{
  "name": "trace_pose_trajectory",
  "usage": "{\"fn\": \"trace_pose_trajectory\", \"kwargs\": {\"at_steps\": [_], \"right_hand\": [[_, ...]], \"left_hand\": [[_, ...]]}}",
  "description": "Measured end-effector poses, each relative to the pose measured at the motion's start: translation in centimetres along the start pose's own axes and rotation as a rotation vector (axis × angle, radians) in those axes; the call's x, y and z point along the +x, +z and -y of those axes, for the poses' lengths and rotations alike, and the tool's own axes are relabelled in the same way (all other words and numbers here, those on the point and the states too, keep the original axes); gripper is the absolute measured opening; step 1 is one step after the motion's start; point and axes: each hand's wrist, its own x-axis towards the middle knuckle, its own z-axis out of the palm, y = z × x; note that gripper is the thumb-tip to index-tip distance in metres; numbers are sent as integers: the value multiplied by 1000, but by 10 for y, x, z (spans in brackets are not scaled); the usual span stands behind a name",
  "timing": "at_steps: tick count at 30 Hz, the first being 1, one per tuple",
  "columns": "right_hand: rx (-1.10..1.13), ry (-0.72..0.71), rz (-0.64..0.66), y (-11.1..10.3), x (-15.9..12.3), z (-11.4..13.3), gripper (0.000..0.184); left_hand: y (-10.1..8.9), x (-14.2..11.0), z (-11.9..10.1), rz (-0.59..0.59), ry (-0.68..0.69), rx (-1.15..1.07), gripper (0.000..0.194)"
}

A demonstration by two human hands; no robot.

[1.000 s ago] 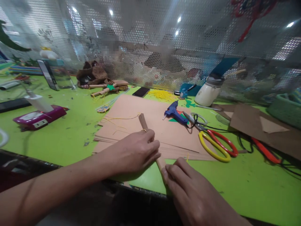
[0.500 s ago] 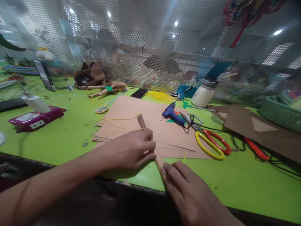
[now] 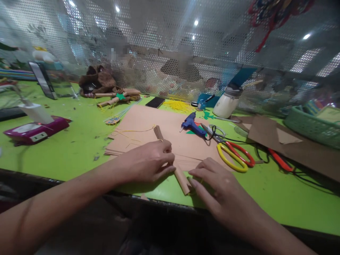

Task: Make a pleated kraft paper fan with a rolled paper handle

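A rolled brown paper tube lies aslant across the near edge of the paper sheets, its folded far end pointing away from me. My left hand is closed around the middle of the tube, thumb and fingertips pressed on it. Beside the tube's near end is my right hand, fingers apart and curved, with the thumb very close to the tube's end. A bit of yellow thread shows behind this hand. Under and beyond the tube lies a stack of brown paper sheets, with yellow thread on its left part.
A blue glue gun and scissors with yellow and red handles lie right of the tube. Farther back are a phone, yellow strands and a white jar. A purple power strip sits left, a green basket right.
My right hand has come off the tube's near end and moved up and right, its fingers spreading. The left hand keeps its hold. The view has shifted slightly.
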Motion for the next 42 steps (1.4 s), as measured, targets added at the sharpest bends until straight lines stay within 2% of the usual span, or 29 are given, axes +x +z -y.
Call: {"fn": "trace_pose_trajectory", "kwargs": {"at_steps": [4, 12, 15, 22, 29, 35, 42], "right_hand": [[-73, 50, 63, 10, 3, 9, 18], [-216, 94, -29, 24, 4, 17, 9], [-311, 46, -65, 28, 5, 19, 11], [-565, -169, -174, 40, 5, 22, 22], [-609, -202, -278, 49, 7, 19, 21], [-606, -202, -312, 54, 8, 16, 23], [-585, -138, -249, 47, 11, 20, 21]], "left_hand": [[-2, 0, -1, -3, 4, -8, 25], [-3, 0, -2, -41, -3, -56, 20], [-4, 0, -2, -49, 2, -65, 19], [-5, -3, -4, -48, -22, -63, 21], [-3, -5, -3, -75, -17, -52, 18], [-2, -4, -3, -70, -35, -69, 18], [-2, -4, -2, -54, -31, -57, 18]]}}
